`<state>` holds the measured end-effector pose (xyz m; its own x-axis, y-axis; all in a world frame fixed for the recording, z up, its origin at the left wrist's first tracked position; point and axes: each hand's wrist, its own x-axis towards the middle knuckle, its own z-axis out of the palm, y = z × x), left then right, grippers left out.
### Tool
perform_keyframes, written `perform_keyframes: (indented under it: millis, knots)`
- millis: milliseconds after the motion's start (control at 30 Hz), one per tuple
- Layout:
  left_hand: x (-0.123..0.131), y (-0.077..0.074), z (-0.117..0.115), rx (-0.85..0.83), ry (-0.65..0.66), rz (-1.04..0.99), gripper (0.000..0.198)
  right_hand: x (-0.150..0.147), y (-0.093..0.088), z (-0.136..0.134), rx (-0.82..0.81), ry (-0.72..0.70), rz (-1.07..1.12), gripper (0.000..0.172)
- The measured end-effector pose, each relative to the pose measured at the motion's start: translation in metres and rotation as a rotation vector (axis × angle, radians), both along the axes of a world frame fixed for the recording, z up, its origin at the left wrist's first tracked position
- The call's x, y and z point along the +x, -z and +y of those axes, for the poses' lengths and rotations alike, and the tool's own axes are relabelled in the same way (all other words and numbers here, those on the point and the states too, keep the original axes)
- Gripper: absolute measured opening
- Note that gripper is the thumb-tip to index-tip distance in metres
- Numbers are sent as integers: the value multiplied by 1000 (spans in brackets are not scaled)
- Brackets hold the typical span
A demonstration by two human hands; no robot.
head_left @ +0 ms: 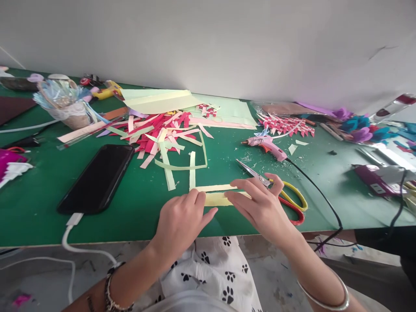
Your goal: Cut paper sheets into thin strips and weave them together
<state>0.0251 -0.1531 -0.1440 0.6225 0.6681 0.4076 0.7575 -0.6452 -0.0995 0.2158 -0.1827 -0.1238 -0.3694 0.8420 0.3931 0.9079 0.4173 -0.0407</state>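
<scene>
A pale yellow paper strip (216, 199) lies near the table's front edge between my hands. My left hand (183, 216) presses its curled fingers on the strip's left end, thumb stretched to the right. My right hand (260, 201) rests its fingertips on the strip's right part, fingers spread. A thinner cream strip (217, 188) runs just behind, and a pale green strip (192, 171) stands away from its left end. Scissors (260, 177) with yellow and red handles lie partly hidden beside my right hand.
Pink, red and green strips (159, 134) are heaped behind my hands. A phone (97, 180) on a white cable lies left. A pink glue gun (268, 146) with a black cord lies right, before woven paper pieces (286, 125).
</scene>
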Motion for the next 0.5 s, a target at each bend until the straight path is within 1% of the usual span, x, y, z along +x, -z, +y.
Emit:
perform_keyframes:
  millis: [100,133,200,267,333,433,500]
  knots:
    - [2,2,-2,81,-40,-14,32,-7,-6,-1,87,-64,-28,29]
    - [3,3,-3,103,-50,-22,30,-9,-8,0,110,-63,-30,28]
    - [3,4,-3,129,-62,-37,27,-9,-10,1,123,-1,0,22]
    - [2,5,-3,133,-69,-65,24,-7,-7,1,67,102,61,18]
    - [0,6,-4,115,-77,-108,22,-4,0,-1,-31,181,121,18]
    - [-2,6,-6,71,-96,-172,21,-3,16,-7,-161,249,155,25]
    - [-2,6,-7,47,-118,-207,22,-6,24,-11,-193,295,156,29]
